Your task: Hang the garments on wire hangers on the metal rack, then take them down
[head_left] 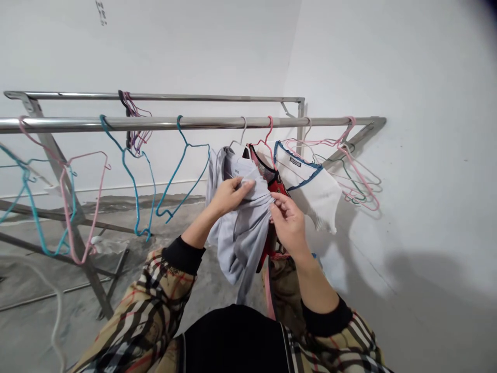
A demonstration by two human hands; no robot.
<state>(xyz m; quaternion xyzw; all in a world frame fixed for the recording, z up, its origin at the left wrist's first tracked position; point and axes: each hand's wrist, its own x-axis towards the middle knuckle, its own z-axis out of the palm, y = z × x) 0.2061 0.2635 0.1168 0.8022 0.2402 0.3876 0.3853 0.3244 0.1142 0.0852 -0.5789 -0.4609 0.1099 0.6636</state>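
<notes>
The left hand is closed on the top of the grey shirt and the right hand is pinched on its edge, so it is kept up at the rail beside the white shirt.

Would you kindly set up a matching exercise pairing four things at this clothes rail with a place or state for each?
Things:
1. grey garment
2. white top
3. pink hanger
4. red garment

Places or states:
A. empty, on the front rail's left part
B. between the grey and white clothes
C. pinched by both the left hand and the right hand
D. hung on the rail, blue trim at the neck

Pairs: 1-C, 2-D, 3-A, 4-B
</notes>
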